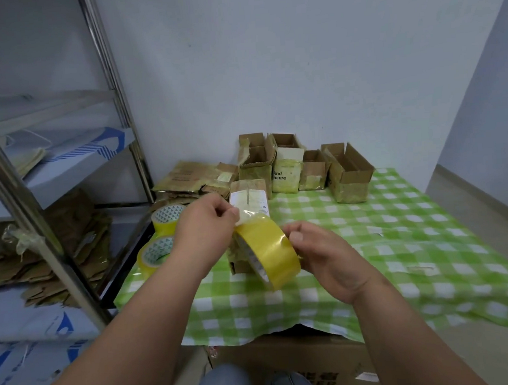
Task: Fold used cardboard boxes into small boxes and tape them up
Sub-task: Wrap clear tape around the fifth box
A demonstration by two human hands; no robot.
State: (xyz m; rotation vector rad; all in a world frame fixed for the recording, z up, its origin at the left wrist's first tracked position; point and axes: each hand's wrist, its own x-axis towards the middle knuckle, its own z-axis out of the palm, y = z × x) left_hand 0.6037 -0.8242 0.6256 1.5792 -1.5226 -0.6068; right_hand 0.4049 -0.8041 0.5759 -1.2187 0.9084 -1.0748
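Head view: taping a small box on the green checked tablecloth (370, 244).
Right hand (320, 256) gripping yellow tape roll (269, 251); left hand (207, 228) pinching tape end over small cardboard box (248, 198), table centre.

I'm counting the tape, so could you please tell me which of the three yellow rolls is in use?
The roll held upright between both hands, over the box; the two spare rolls lie at the table's left edge.

The small box (250, 219) is largely hidden behind the tape roll (269, 251) and both hands; the white label's (252, 203) print is too small to read; the lower carton's (304, 366) lettering is cut off by the bottom edge.
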